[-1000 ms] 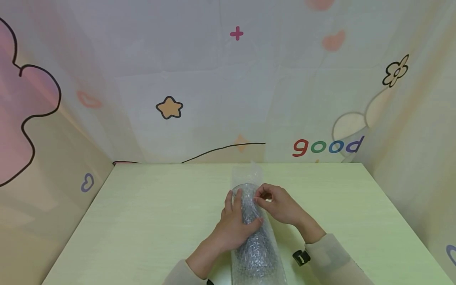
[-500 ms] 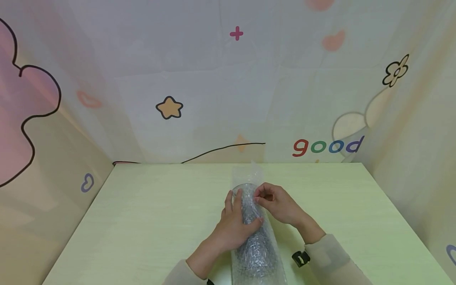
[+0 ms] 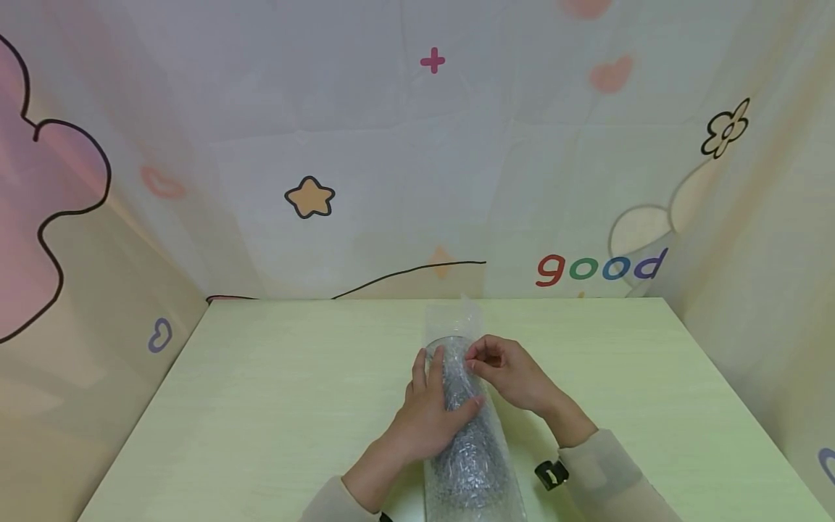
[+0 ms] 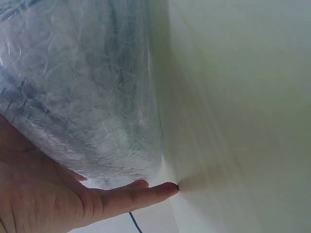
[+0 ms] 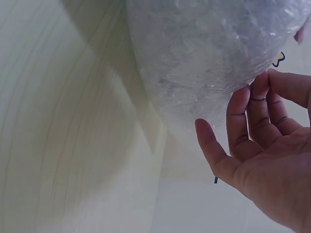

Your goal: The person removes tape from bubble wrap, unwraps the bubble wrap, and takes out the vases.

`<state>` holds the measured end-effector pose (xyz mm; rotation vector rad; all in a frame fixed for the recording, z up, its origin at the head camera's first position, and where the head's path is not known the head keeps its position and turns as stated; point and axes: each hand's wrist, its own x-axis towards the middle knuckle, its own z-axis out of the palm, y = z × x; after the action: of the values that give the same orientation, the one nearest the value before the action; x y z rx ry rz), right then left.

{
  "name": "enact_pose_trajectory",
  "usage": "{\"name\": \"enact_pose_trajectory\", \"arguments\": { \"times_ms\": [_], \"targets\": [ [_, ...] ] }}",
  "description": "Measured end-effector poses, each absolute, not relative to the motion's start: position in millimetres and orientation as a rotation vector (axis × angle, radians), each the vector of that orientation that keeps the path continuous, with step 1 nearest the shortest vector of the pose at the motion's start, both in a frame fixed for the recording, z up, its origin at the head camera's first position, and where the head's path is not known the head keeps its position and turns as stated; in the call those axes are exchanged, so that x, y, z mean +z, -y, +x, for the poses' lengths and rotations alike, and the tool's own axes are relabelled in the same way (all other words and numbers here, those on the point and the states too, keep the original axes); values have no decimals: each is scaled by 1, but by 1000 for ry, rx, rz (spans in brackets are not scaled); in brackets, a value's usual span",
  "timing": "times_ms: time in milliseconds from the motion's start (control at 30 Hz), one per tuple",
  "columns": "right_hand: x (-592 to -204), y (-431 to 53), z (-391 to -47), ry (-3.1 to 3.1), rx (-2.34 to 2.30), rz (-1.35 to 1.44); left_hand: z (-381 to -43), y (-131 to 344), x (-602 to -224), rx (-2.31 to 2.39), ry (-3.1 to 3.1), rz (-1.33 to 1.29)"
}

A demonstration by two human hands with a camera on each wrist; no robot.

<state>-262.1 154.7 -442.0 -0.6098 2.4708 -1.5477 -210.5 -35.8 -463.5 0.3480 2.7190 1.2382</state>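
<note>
Left hand [image 3: 425,419] splayed over bubble-wrapped bundle [image 3: 471,467] — right hand [image 3: 512,371] curled, pinching it.

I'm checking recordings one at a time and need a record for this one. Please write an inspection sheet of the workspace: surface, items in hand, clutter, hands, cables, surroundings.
Surface: pale table with faint wood grain.
Items in hand: one bubble-wrapped bundle, stretching away from the person; contents cannot be identified.
Clutter: nothing seen.
Hands: left hand lies spread over the bundle; right hand pinches at it near the far end.
Cables: nothing seen.
Surroundings: pale backdrop printed with colourful shapes and the word "good"; black device by the right sleeve.
</note>
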Motion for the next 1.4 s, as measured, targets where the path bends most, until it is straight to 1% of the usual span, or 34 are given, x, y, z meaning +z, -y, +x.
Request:
{"name": "enact_pose_trajectory", "arguments": {
  "times_ms": [1400],
  "targets": [
    [-433,-152,-257,-2486,-1608,-612,-211,36,-462,1257,-2699,335]
  ]
}}
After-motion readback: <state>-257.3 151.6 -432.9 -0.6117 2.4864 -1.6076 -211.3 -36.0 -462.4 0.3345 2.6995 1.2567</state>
